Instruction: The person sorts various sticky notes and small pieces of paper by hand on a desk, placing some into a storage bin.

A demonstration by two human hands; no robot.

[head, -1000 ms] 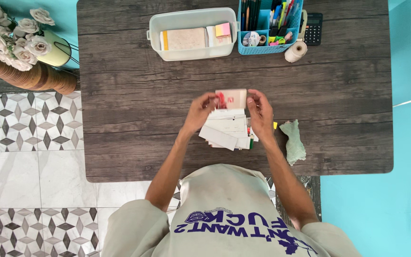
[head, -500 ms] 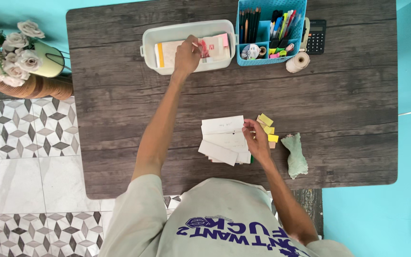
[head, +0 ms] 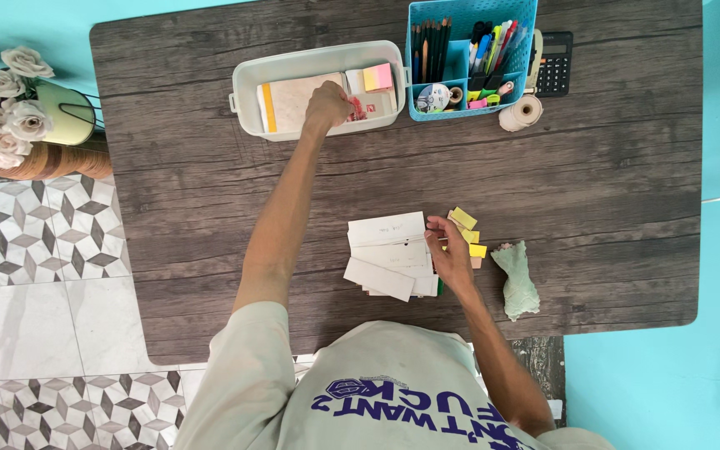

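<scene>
left hand (head: pixel 328 103) reaching into white bin (head: pixel 247 79), fingers closed on a small red-and-white card (head: pixel 357 108) | right hand (head: pixel 452 254) resting on pile of white cards (head: pixel 389 250) on wooden table (head: pixel 210 208) | yellow sticky notes (head: pixel 465 227) just beside right hand | green cloth (head: pixel 517 280) near | blue organizer (head: pixel 468 62) beside bin

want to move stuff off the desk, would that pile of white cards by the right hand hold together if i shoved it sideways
Probably not. The pile of white cards is loose and already fanned at different angles, so a push would likely spread it further. The cards look thin and flat, so they probably slide easily on the smooth wooden table. The right hand rests on the pile's edge, which may be steadying it.
</scene>
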